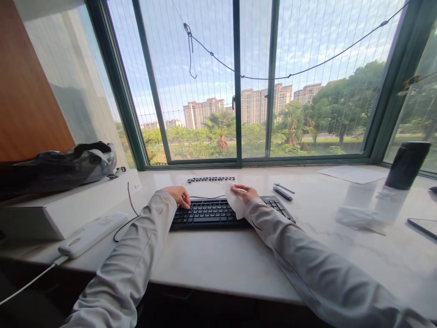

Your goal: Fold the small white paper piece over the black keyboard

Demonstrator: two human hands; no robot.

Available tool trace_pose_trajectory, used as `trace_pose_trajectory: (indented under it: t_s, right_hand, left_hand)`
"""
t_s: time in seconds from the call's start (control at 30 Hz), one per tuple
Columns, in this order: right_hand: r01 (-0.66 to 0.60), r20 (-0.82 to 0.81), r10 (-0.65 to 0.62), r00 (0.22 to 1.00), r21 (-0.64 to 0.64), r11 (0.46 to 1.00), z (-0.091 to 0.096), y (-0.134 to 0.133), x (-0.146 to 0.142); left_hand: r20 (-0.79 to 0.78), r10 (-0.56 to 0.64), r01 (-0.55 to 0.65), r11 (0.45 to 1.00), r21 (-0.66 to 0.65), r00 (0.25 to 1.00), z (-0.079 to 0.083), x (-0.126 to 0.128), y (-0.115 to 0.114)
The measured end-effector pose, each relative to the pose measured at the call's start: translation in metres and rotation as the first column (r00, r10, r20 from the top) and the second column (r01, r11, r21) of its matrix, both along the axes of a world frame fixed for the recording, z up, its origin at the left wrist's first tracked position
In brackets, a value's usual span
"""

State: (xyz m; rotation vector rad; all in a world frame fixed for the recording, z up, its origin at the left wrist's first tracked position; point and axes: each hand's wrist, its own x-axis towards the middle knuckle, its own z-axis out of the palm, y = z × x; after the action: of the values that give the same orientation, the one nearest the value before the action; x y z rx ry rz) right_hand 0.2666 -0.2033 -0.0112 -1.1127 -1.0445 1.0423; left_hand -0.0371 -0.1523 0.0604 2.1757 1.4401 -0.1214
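A black computer keyboard (211, 213) lies on the white counter in front of me. My left hand (178, 196) is closed at its upper left corner, with curled fingers pressed on it. In my right hand (246, 193) a thin white tissue (235, 202) is pinched between thumb and fingers; it hangs over the right part of the keys and hides some of them. Behind the keyboard sits a row of small black pieces (210, 179) that look like keycaps. Right of that row lie a dark pen-like tool (282, 192) and a thin blue stick (284, 188).
At left, a white box (41, 214) bears a black bag-like bundle (68, 161); a white power strip (94, 233) lies before it. On the right are a black cylinder (408, 164), a sheet of paper (353, 173), crumpled clear plastic (362, 217) and a phone-like slab (423, 226).
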Motion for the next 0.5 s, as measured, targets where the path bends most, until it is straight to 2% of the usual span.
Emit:
trace_pose_trajectory:
  t_s: [0.1, 0.23, 0.5]
  right_hand:
    - [0.000, -0.008, -0.001, 1.000, -0.008, 1.000, 0.002, -0.001, 0.000]
    - [-0.013, -0.008, 0.013, 1.000, -0.019, 1.000, 0.002, -0.001, 0.000]
    - [-0.017, -0.004, 0.017, 1.000, -0.015, 1.000, 0.004, -0.002, -0.001]
  left_hand:
    - [0.029, 0.006, -0.006, 1.000, 0.024, 1.000, -0.002, -0.003, 0.002]
    - [0.032, 0.024, -0.023, 0.999, -0.038, 0.999, -0.005, -0.009, 0.006]
    - [0.083, 0.060, -0.057, 0.998, -0.037, 0.995, -0.011, -0.013, 0.010]
